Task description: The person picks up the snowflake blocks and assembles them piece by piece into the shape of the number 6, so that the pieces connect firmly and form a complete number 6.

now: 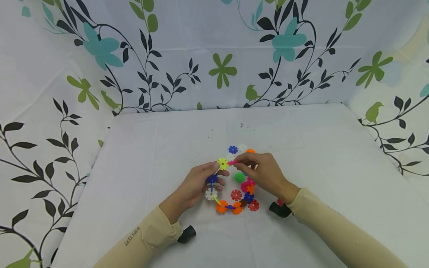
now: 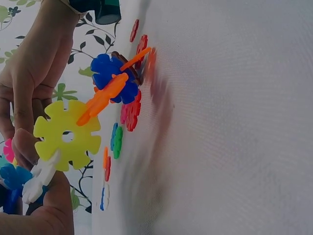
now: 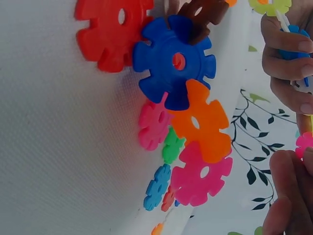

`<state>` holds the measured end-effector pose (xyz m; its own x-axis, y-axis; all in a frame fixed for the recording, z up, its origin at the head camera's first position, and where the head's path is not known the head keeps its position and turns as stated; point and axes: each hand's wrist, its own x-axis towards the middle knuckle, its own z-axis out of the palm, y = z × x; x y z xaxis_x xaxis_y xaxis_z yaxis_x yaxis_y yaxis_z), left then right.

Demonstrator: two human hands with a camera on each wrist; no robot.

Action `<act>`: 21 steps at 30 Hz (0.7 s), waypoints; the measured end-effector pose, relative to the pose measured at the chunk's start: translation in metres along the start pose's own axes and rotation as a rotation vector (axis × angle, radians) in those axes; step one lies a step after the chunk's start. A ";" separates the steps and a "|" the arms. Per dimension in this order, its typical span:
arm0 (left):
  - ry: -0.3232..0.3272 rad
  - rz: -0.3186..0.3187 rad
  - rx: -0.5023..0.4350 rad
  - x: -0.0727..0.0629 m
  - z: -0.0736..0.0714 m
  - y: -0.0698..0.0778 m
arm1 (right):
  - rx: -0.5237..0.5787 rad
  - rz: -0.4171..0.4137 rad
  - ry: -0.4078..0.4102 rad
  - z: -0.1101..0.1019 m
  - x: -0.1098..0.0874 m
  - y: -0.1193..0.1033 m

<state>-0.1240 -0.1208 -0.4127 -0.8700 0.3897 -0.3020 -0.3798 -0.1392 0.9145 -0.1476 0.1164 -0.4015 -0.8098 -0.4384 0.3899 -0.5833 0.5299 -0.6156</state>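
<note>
My left hand (image 1: pixel 196 182) grips one end of a chain of slotted, flower-shaped plastic discs, its thumb beside a yellow disc (image 1: pixel 222 163). Between right thumb and fingers, my right hand (image 1: pixel 266 174) pinches a pink disc (image 1: pixel 231 162), seen edge-on and right at the yellow one's rim. Down from the left hand the chain curves through a blue disc (image 1: pixel 212 179), a white disc (image 1: pixel 211 194) and orange discs (image 1: pixel 222 207). It then bends up on the right past another blue disc (image 3: pixel 151 54) to an orange disc (image 3: pixel 215 127) and a pink disc (image 3: pixel 195 181).
Loose discs lie on the white-covered table (image 1: pixel 161 149): a red disc (image 1: pixel 236 195) inside the curve, a green disc (image 1: pixel 239 177), and a blue disc (image 1: pixel 232 149) farther back. Black cylindrical pieces (image 1: pixel 186 234) sit by both sleeves. A leaf-patterned cloth (image 1: pixel 187 37) hangs behind.
</note>
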 end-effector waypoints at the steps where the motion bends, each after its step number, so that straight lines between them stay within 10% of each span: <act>1: -0.001 0.001 0.000 0.000 0.000 0.000 | 0.002 -0.010 0.006 0.000 0.000 0.000; 21: 0.016 0.014 0.038 0.002 0.003 -0.004 | -0.170 -0.139 0.037 0.003 -0.003 -0.005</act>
<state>-0.1233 -0.1172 -0.4158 -0.8799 0.3738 -0.2932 -0.3558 -0.1096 0.9281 -0.1423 0.1127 -0.4015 -0.7209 -0.4907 0.4894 -0.6892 0.5825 -0.4311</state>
